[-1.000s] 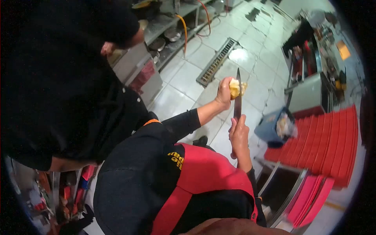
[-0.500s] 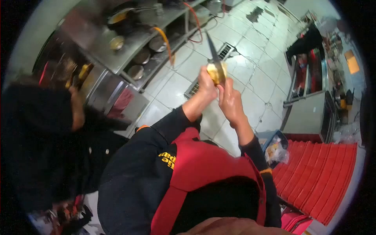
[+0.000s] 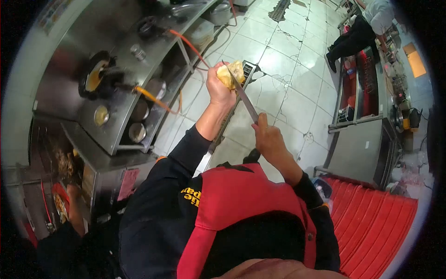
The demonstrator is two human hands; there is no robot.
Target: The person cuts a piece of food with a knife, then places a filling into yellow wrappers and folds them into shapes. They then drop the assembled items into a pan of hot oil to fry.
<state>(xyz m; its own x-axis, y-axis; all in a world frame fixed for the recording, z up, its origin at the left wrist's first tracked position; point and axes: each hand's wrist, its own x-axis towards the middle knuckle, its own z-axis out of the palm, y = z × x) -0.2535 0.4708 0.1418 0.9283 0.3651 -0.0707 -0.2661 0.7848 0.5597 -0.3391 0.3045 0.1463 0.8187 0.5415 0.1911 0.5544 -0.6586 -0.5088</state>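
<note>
My left hand [image 3: 219, 88] is wrapped around a pale yellow, uneven piece of food [image 3: 237, 70], held up in front of my body above the tiled floor; its exact kind cannot be made out. In my right hand [image 3: 272, 143] is the handle of a long knife [image 3: 247, 103]. The blade slants up and to the left, and its far part lies against the yellow piece, close to the left fingers. How deep the edge sits in the piece is not visible.
To the left runs a steel counter [image 3: 121, 76] with a pan [image 3: 96, 76] on a burner and an orange hose [image 3: 155, 98]. A co-worker's arm [image 3: 75, 209] shows at lower left. Another person [image 3: 357, 39] stands by the right counter. Red ribbed panels [image 3: 371, 223] lie at lower right.
My right hand has drawn back down from the yellow piece, and the knife now points up-left. My left hand has shifted left. The view has turned, and the co-worker appears lower.
</note>
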